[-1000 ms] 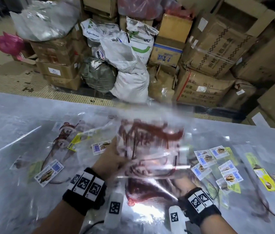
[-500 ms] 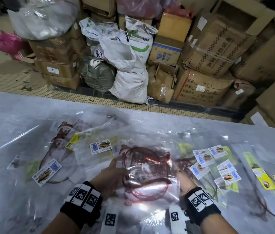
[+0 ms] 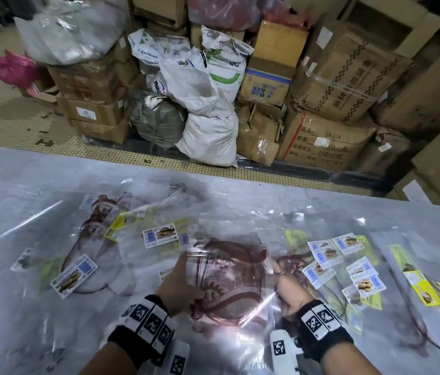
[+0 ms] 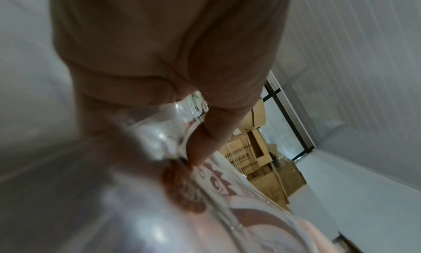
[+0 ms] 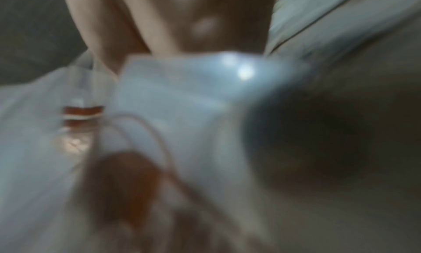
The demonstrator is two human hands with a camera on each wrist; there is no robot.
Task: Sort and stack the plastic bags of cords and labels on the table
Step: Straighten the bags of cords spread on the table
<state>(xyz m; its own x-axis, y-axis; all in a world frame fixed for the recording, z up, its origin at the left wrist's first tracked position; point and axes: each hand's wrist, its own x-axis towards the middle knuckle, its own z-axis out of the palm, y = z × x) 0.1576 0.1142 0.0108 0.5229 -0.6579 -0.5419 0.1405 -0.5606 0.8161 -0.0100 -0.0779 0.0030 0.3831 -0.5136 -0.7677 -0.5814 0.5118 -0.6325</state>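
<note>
Here both hands (image 3: 179, 282) (image 3: 289, 289) pinch clear bag (image 3: 229, 280) of red cord; nearby label (image 3: 160, 235) reads "BIHUTENGA"

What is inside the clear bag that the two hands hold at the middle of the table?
Inside the clear bag, held by the left hand and right hand, dark red cords lie coiled behind a red print. No label shows in it; glare hides its lower part.

Worktop (image 3: 10, 185) under clear sheeting, as I see it from the head camera.
Clear bags of dark red cords (image 3: 97, 239) lie on its left half, and I see more bags with blue-and-white labels (image 3: 348, 266) and yellow tags (image 3: 424, 288) spread overlapping on the right.
</note>
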